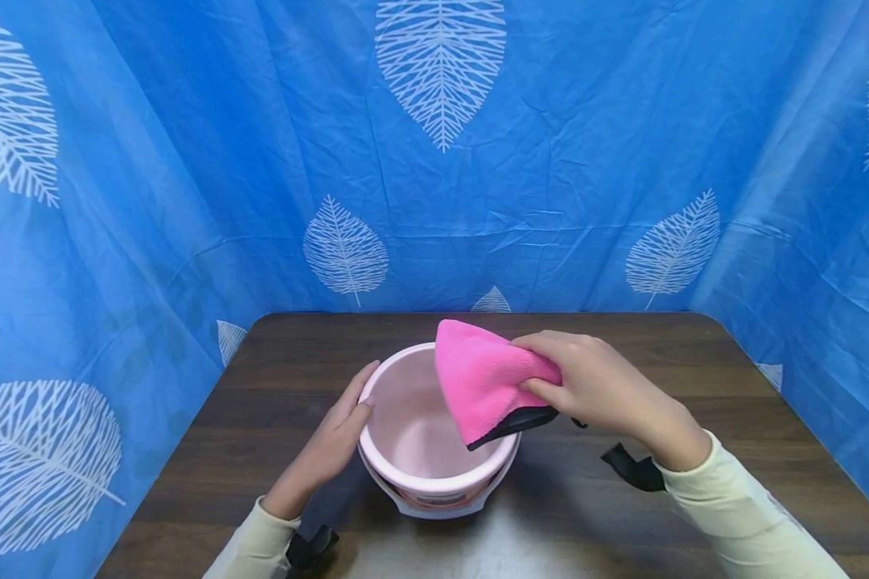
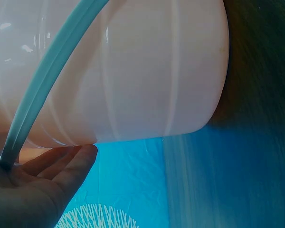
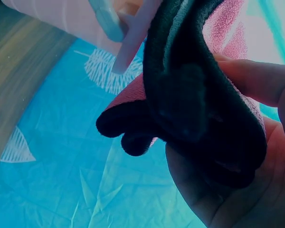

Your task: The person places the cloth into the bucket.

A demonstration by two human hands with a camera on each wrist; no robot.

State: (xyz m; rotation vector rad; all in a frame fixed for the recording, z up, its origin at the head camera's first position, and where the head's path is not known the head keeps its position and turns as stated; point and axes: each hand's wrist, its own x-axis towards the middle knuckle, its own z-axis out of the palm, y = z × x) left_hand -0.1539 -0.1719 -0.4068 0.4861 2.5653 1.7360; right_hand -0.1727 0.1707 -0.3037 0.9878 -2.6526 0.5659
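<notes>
A pale pink bucket (image 1: pixel 422 418) stands upright on the table, its open top facing up and its inside bare where it shows. My left hand (image 1: pixel 333 438) grips the rim at the left, thumb over the edge and fingers along the outer wall (image 2: pixel 137 71). The bucket's carrying handle (image 2: pixel 50 71) hangs down its side. My right hand (image 1: pixel 586 378) pinches a folded pink cloth (image 1: pixel 478 374) with a black edge, held over the right part of the bucket's mouth. In the right wrist view, the cloth's dark folds (image 3: pixel 199 104) lie between thumb and fingers.
A dark wood-grain table (image 1: pixel 282 362) carries the bucket. Blue curtains (image 1: pixel 565 161) with white leaf prints rise behind it and at both sides. Black straps (image 1: pixel 633 468) sit at both wrists, by the pale sleeves.
</notes>
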